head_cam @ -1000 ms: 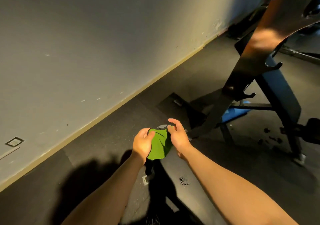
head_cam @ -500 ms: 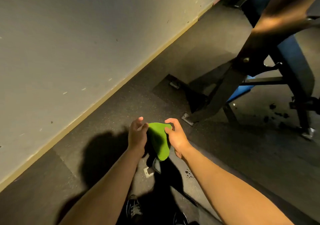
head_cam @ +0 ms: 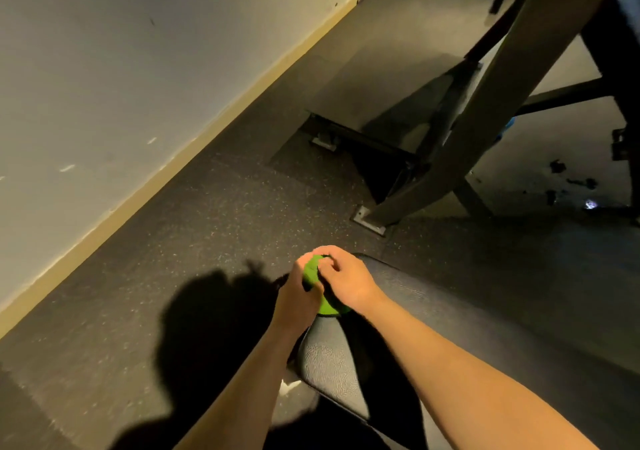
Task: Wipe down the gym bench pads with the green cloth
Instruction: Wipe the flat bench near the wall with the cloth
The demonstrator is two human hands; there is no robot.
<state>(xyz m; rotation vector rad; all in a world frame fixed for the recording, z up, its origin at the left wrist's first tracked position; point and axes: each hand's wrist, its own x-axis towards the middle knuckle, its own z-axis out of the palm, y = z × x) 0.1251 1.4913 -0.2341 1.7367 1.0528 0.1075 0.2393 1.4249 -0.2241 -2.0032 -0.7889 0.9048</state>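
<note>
The green cloth (head_cam: 325, 302) is bunched up between my two hands, just above the near end of a dark textured bench pad (head_cam: 329, 363). My left hand (head_cam: 299, 295) grips the cloth from the left side. My right hand (head_cam: 346, 280) curls over its top and right, fingers closed on the fabric. Most of the cloth is hidden by my fingers. The pad runs toward the lower right under my right forearm.
A heavy black steel frame (head_cam: 485, 113) slants up to the right, bolted to the floor by a foot plate (head_cam: 369, 219). A pale wall with a yellow skirting (head_cam: 166, 172) runs along the left. Dark rubber floor (head_cam: 207, 228) lies between; debris (head_cam: 568, 183) at right.
The view has dropped lower and closer. The cloth, held spread between my hands before, is now bunched tight, and my hands have closed together over the bench pad.
</note>
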